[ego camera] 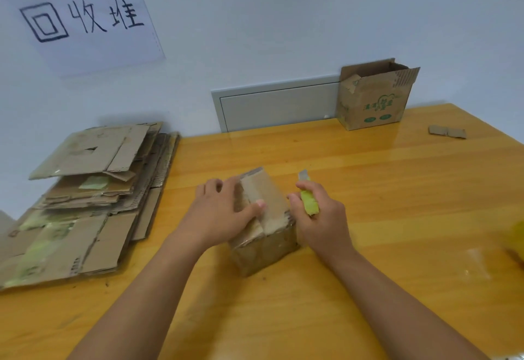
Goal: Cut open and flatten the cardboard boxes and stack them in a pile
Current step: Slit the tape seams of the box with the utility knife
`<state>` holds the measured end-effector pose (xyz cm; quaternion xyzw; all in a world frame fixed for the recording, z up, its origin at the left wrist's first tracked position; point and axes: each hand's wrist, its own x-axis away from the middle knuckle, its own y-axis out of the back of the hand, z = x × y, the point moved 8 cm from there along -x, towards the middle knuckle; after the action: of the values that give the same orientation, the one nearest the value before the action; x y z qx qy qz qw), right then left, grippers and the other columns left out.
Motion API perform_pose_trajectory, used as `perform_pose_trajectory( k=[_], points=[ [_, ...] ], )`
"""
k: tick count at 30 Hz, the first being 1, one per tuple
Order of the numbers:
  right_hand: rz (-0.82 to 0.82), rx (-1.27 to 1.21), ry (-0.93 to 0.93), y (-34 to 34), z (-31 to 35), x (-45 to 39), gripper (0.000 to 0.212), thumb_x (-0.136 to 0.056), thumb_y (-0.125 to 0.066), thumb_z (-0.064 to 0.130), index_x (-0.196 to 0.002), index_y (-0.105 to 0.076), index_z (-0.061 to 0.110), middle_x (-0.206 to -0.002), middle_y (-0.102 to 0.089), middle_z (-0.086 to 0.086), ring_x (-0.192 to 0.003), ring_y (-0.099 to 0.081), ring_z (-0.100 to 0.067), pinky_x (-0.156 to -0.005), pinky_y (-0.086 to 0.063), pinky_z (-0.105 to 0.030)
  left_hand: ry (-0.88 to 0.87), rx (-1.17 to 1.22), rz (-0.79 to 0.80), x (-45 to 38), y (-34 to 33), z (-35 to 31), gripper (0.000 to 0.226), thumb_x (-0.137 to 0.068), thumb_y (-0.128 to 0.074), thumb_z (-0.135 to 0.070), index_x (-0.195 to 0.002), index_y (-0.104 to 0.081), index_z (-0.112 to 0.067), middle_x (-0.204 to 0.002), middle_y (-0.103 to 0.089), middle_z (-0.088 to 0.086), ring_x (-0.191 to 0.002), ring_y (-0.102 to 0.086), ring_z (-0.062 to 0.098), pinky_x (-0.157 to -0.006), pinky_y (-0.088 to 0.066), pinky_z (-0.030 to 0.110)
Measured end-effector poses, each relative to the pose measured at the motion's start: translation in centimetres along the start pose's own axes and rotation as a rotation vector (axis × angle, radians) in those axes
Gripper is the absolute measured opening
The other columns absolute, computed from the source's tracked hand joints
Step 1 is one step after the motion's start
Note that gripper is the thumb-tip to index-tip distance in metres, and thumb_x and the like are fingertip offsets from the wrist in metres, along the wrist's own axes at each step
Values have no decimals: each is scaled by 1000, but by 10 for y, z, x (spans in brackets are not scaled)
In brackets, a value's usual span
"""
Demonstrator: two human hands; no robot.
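At the middle of the wooden table (368, 178) sat the small taped cardboard box (265, 235), top flaps partly lifted. Our left hand (221, 215) lay over its left top side, fingers loosely spread, thumb pressed on the flap. Our right hand (317, 218) gripped the green utility knife (308, 199) just beside the box's right edge, blade pointing up and away, not touching cardboard. To the left, the pile of flattened boxes (85, 198) covered the table's left end against the wall, well apart from the box. At the far edge an open box with green print (374, 96) stood upright beside a grey wall panel (278, 105). A cardboard scrap (447, 132) lay far right. A handwritten paper sign (85, 19) hung above the pile. Something yellow, blurred, at the right edge; we couldn't tell what.
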<state>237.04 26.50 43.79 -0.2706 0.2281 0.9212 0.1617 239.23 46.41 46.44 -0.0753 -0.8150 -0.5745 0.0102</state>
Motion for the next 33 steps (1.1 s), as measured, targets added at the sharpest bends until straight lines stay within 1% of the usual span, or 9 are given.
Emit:
perform_pose_trajectory(
  k=[4,9,11,15,18,24,28,30,33],
  points=[
    [69,-186,-77,-4,-6,2,31,-88,-60,36,-117,-60,25,-101,-72,21,-78,-71,-8,-71,-59,-40,39,8,-7,-5,5,8,74,-89,-57,-58,-151,-26,-31,-150,-25,4,-140,-23,26,-109,-32,39],
    [209,-251,-193,-13,-14,-3,50,-85,-61,31,-133,-45,30,-133,-58,24,-119,-55,5,-97,-46,-26,-367,40,194,-2,-2,-18,58,-98,-59,-23,-149,-34,-30,-150,-29,-19,-141,-18,-3,-109,-14,8],
    [259,-226,-205,-18,-16,-4,55,-87,-64,32,-136,-41,31,-139,-53,25,-125,-52,1,-100,-43,-28,-421,16,270,-4,-5,-19,61,-99,-51,-8,-152,-31,-31,-151,-27,-22,-141,-8,-9,-114,-7,14],
    [345,-203,-169,-25,-6,2,49,-91,-68,23,-132,-43,33,-125,-58,32,-79,-68,-10,-73,-54,-34,-342,-71,189,-15,-4,-12,72,-95,-40,2,-155,-20,-33,-161,-18,-12,-150,-6,6,-120,-5,27],
    [390,-142,-61,-31,10,16,46,-87,-58,27,-132,-48,26,-112,-67,26,-46,-54,-10,-52,-44,-22,-208,-144,-4,-24,2,-2,67,-94,-41,-5,-155,-22,-27,-161,-23,-3,-147,-21,21,-119,-21,37],
    [349,-210,-152,-35,-5,13,35,-98,-54,16,-128,-49,32,-106,-65,37,-64,-69,-14,-60,-53,-36,-175,-152,-44,-27,0,1,55,-95,-42,-29,-149,-34,-27,-151,-39,-5,-137,-31,21,-112,-29,39],
    [420,-95,-52,-43,5,18,37,-94,-48,46,-129,-43,40,-103,-75,-5,-50,-51,-9,-60,-49,-41,-236,-200,-48,-27,-7,-9,64,-89,-35,-38,-152,-32,-21,-157,-33,0,-144,-26,19,-118,-18,33],
    [412,-75,-21,-41,8,19,38,-92,-48,48,-128,-45,39,-97,-74,-10,-48,-47,-9,-57,-48,-36,-260,-144,-28,-27,-9,-9,57,-98,-43,-33,-153,-30,-22,-160,-28,-1,-146,-23,17,-117,-17,29],
    [399,-85,56,-37,18,20,37,-92,-57,29,-129,-55,20,-101,-75,-3,-44,-46,-4,-50,-35,-12,-315,-105,-1,-25,-9,-8,58,-100,-49,-40,-153,-30,-25,-160,-25,-5,-147,-22,14,-116,-18,26]
  ],
)
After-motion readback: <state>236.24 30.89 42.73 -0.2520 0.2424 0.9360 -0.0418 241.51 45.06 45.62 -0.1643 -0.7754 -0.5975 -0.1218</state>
